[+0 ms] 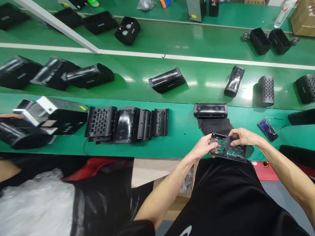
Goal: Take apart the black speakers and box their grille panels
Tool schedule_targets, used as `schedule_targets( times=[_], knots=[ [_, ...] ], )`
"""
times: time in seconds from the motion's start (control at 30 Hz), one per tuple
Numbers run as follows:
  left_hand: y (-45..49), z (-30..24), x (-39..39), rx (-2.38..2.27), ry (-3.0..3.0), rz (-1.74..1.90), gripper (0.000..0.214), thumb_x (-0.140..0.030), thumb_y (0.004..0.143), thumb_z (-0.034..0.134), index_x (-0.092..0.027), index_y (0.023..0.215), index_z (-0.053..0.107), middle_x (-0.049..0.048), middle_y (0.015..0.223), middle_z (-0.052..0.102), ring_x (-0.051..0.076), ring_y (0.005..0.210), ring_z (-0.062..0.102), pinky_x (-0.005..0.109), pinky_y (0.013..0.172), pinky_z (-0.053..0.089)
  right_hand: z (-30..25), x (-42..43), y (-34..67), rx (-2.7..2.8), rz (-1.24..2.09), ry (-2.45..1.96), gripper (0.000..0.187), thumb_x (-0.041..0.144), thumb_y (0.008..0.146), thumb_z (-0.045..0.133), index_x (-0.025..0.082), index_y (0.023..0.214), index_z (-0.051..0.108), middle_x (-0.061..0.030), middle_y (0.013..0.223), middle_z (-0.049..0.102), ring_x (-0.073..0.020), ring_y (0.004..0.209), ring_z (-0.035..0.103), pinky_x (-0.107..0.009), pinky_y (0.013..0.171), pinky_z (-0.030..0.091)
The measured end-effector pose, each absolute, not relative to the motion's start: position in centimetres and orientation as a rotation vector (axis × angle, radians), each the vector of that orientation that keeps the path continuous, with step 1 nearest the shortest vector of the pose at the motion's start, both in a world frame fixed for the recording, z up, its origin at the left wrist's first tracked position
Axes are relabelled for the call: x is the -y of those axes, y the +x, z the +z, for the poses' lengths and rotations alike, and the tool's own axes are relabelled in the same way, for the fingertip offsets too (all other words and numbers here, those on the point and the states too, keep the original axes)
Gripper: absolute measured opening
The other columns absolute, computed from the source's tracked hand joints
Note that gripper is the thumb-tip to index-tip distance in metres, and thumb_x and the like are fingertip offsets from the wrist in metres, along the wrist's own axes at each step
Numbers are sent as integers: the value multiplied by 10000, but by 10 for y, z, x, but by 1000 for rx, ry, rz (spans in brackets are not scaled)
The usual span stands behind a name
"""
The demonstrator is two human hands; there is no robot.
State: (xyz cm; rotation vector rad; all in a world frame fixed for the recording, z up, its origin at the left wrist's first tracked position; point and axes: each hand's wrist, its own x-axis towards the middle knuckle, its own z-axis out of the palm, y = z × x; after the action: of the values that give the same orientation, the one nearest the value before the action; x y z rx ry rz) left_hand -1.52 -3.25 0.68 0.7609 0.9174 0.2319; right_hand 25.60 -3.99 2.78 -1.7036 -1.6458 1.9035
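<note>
Green conveyor belt point(178, 137), black speaker housings point(210, 110), phone point(267, 130) under eyeglasses point(275, 122), cardboard box point(304, 18)

Black short-sleeved shirt point(221, 196) with curved white logo point(186, 230) at six o'clock, its dark sleeve point(139, 228) ending above bare forearms point(163, 200) and hands point(203, 146).

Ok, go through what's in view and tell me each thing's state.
perforated black speaker grille, held in both hands
left hand, gripping the grille
right hand, gripping the grille
black cloth, lying spread out
cylindrical speaker, lying on its side
smartphone, screen lit
eyeglasses, resting on the smartphone
grille panels, overlapped in a leaning row
</note>
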Motion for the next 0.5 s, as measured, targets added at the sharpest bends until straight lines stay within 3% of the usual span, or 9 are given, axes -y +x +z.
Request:
schedule_targets(
  times=[0.17, 0.3, 0.4, 0.5],
  knots=[
    [-12, 16, 29, -975, 874, 95, 786, -643, 737, 870, -190, 1320, 599, 130, 1190, 759, 250, 817, 751, 287, 556, 559, 22, 46, 252, 1766, 1911, -1808, 212, 327, 744, 782, 197, 891, 700, 38, 744, 621, -153, 702, 536, -264, 645, 369],
    [1, 8, 29, -1175, 1173, 48, 640, -484, 645, 961, -194, 1106, 624, 123, 1176, 762, 306, 1003, 743, 302, 658, 574, 19, 43, 240, 1969, 1862, -1900, 195, 332, 776, 799, 214, 838, 657, 38, 698, 590, -156, 667, 528, -285, 620, 316],
    [4, -6, 32, -1158, 1107, 73, 465, -398, 723, 860, -193, 1058, 612, 104, 1119, 752, 248, 824, 739, 314, 607, 578, 16, 45, 244, 1957, 1861, -1902, 237, 338, 758, 833, 215, 874, 666, 36, 706, 595, -161, 671, 535, -288, 627, 324],
    [-5, -17, 36, -1052, 968, 157, 476, -414, 761, 802, -180, 1129, 610, 71, 1039, 731, 186, 673, 693, 285, 510, 551, 10, 58, 264, 1700, 1888, -1864, 348, 372, 736, 857, 208, 1002, 704, 36, 738, 633, -159, 683, 551, -276, 636, 358]
  ],
)
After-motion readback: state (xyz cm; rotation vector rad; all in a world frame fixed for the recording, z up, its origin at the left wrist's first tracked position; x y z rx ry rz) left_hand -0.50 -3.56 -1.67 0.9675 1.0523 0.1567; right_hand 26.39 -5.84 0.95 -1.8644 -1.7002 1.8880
